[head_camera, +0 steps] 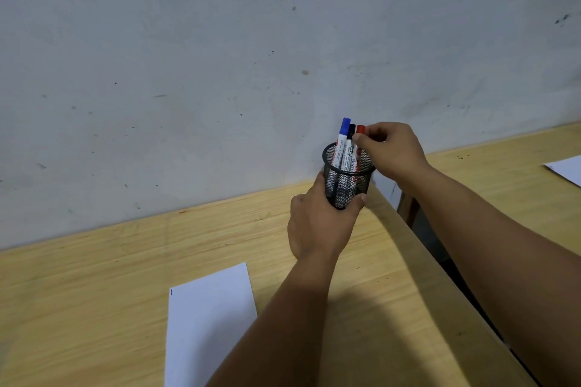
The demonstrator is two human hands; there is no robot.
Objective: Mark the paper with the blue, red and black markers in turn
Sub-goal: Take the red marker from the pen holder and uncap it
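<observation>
A black mesh pen cup (347,177) is held up near the table's far right corner, and my left hand (317,223) grips its lower part. Three markers stand in it: a blue-capped marker (343,132) on the left, a black-capped marker (350,135) in the middle, and a red-capped marker (360,129) on the right. My right hand (391,151) pinches the red marker just below its cap. A white sheet of paper (207,320) lies on the wooden table (94,276) near me, with a small blue mark (171,292) at its top left corner.
A stained grey wall runs along the table's far edge. A gap (418,223) separates this table from a second wooden table (503,176) on the right, where another white sheet (566,168) lies.
</observation>
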